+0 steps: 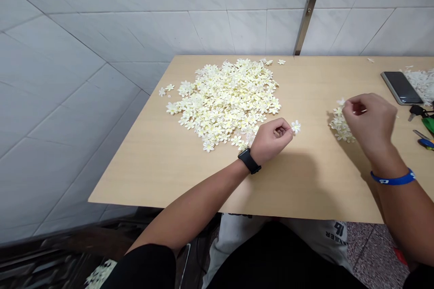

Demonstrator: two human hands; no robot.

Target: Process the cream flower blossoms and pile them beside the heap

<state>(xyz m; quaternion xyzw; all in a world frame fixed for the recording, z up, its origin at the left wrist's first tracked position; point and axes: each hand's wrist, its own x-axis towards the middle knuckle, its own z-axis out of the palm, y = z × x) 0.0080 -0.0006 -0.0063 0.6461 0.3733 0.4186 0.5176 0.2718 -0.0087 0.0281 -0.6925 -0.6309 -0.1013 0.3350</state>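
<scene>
My left hand (271,141), wearing a black watch, pinches one small white artificial flower (296,127) between thumb and forefinger, just above the table. Behind and left of it spreads a large heap of loose cream-white flowers (230,97) with pale yellow centres. My right hand (372,122), with a blue wristband, is closed in a pinch over a smaller group of the same flowers (342,128). White petals show right at its fingertips; whether they are gripped or part of that group, I cannot tell.
On the right of the wooden table (135,167) lie a phone (402,87), a pile of white pieces (423,83), a key (412,113) and a blue-handled tool (426,143). Tiled walls (203,31) border the table. More white flowers (101,273) show at the lower left.
</scene>
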